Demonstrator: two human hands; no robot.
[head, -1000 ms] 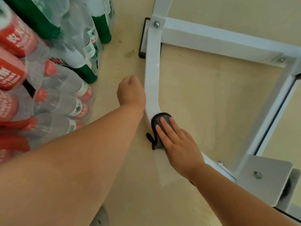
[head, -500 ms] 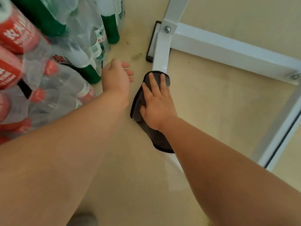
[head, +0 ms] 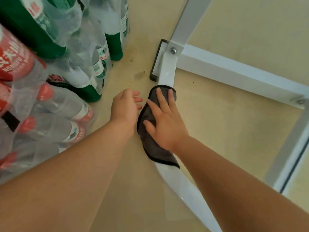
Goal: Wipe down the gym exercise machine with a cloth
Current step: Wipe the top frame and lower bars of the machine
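One second carries the cloth (head: 154, 148) up the bar (head: 167, 74) from its bend to near the bolted end, right hand (head: 167, 122) pressing it flat with straight fingers, left hand (head: 124, 108) unclenched and holding nothing, so this stretch looks nearly wiped.

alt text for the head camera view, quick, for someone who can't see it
Seen from above, a person's right hand presses a dark grey cloth flat onto a white metal bar of a gym machine frame, low over a beige floor. The left hand hovers beside it, loosely curled and empty, near shrink-wrapped packs of bottled water.
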